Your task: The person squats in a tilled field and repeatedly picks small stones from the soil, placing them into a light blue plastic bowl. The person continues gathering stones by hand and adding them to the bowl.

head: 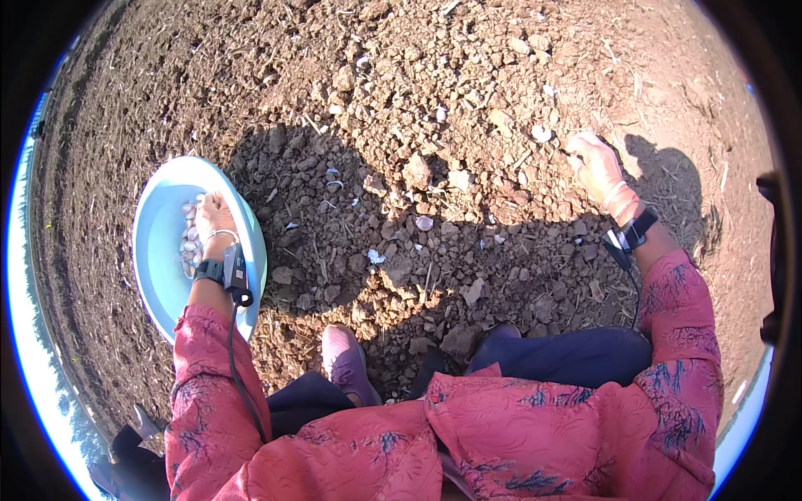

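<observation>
A light blue plastic basin (153, 250) sits tilted on the soil at my left, with a pile of garlic cloves (189, 238) inside. My left hand (214, 216) reaches into it, fingers down against the cloves; the fingertips are partly hidden, so its grip is unclear. Out to the right, my right hand (592, 161) is low over the soil with its fingers curled. Whether it holds something does not show. Just beyond its fingertips lies a white clove or piece of garlic skin (541, 133). A pinkish garlic clove (424, 223) rests on the ground between my hands.
Cloddy brown soil (401, 81) spreads ahead, scattered with pale bits, straw and clods. My shoe (348, 363) stands near the basin. A cable (235, 369) runs along my left sleeve from a wrist device (235, 266). Part of another person (135, 457) shows at lower left.
</observation>
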{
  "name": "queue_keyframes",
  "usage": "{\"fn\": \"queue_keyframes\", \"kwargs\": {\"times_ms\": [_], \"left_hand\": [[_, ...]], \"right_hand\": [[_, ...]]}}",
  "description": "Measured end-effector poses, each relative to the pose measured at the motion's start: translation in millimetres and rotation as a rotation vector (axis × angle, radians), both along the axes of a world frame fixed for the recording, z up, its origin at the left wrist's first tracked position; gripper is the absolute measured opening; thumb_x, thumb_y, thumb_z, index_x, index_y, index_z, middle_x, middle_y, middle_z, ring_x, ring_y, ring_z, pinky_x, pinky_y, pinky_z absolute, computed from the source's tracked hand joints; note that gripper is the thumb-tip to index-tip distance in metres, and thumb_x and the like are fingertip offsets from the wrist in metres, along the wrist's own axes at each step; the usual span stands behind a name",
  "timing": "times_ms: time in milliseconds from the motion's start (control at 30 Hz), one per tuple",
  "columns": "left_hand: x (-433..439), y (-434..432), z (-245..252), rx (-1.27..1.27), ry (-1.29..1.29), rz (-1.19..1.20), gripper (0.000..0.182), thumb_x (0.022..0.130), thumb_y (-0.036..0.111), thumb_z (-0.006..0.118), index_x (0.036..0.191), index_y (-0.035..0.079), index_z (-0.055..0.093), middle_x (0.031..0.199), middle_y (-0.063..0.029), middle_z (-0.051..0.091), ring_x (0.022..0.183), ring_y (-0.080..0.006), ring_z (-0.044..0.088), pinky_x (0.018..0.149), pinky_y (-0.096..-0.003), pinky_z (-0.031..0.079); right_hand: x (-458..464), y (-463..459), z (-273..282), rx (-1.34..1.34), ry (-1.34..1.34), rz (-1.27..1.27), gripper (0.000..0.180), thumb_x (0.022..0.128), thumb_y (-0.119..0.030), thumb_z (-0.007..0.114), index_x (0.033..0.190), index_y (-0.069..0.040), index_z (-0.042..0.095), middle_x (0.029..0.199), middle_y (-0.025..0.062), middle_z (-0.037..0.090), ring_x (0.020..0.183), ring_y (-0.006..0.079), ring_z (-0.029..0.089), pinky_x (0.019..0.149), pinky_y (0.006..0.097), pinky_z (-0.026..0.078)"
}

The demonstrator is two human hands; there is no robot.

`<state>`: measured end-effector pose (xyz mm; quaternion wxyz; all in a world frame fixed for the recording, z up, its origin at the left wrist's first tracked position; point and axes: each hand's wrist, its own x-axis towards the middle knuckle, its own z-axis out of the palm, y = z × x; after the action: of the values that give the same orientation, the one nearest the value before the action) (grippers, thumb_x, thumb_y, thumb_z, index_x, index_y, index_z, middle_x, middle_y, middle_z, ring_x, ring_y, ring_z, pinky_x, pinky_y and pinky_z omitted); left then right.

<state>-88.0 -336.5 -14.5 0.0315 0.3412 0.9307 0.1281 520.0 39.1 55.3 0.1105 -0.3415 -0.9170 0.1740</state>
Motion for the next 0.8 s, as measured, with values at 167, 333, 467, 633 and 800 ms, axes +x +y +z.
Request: {"fn": "queue_keyframes", "kwargs": {"times_ms": [167,333,467,633,800], "left_hand": [[-5,-5,-3,-0.088,0.027,0.130,0.029,0.091,0.033,0.059,0.089,0.004,0.066,0.082,-0.0161,0.067,0.075,-0.0293,0.063,0.072,-0.0404,0.049],[1,-14,13,0.370,-0.338,0.414,0.019,0.091,0.025,0.061,0.093,0.008,0.070,0.072,-0.0035,0.063,0.065,-0.0159,0.060,0.060,-0.0324,0.050],[-7,-10,44,0.789,-0.675,0.468,0.010,0.090,0.022,0.063,0.090,0.013,0.066,0.066,0.0042,0.047,0.055,-0.0066,0.045,0.046,-0.0246,0.037],[-36,8,92,1.016,-1.371,0.557,0.018,0.091,0.020,0.064,0.083,0.008,0.053,0.066,0.0020,0.045,0.049,-0.0053,0.038,0.041,-0.0193,0.030],[23,63,110,1.304,-2.026,0.254,0.021,0.091,0.009,0.058,0.109,-0.002,0.054,0.087,-0.0088,0.049,0.071,-0.0148,0.048,0.045,-0.0225,0.036]], "right_hand": [[18,-27,9,-0.053,-0.027,-0.028,0.008,0.081,-0.002,0.063,0.087,-0.006,0.059,0.086,0.0131,0.057,0.080,0.0349,0.060,0.072,0.0403,0.050],[36,-50,8,-0.108,-0.019,-0.115,0.006,0.081,-0.005,0.063,0.087,-0.006,0.060,0.086,0.0117,0.058,0.079,0.0329,0.060,0.072,0.0373,0.050],[41,-61,-3,-0.113,0.000,-0.128,0.008,0.084,-0.014,0.058,0.082,-0.007,0.061,0.083,0.0132,0.061,0.082,0.0342,0.062,0.074,0.0420,0.050],[39,-69,-15,-0.282,0.007,-0.242,0.009,0.084,-0.014,0.057,0.081,-0.008,0.062,0.078,0.0135,0.062,0.071,0.0327,0.063,0.066,0.0410,0.052],[39,-88,-32,-0.283,0.078,-0.209,0.009,0.086,-0.014,0.057,0.080,-0.007,0.060,0.077,0.0113,0.061,0.072,0.0292,0.063,0.066,0.0392,0.050]]}}
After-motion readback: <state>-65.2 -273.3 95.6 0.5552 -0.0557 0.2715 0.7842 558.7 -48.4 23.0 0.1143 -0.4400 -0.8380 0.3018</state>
